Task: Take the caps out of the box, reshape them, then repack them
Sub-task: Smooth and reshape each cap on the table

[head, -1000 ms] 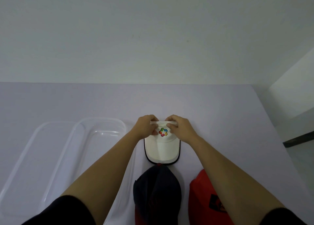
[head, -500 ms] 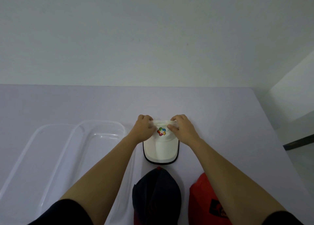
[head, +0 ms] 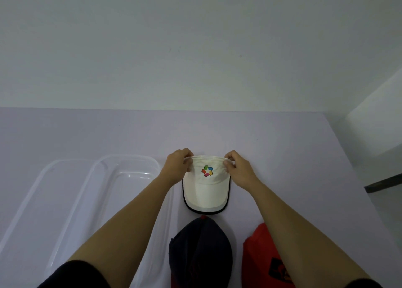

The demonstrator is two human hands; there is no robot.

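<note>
White cap wider than before between left hand, right hand

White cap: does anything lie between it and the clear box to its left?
Only the left hand, whose forearm crosses the box rim. It and the right hand pinch the cap. Nothing else lies between.

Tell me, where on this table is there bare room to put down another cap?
Bare table runs between the white cap and the far wall, and again right of that cap out to the table's right edge. It is crowded near the person: the dark cap and red cap lie side by side, and clear containers fill the left.
</note>
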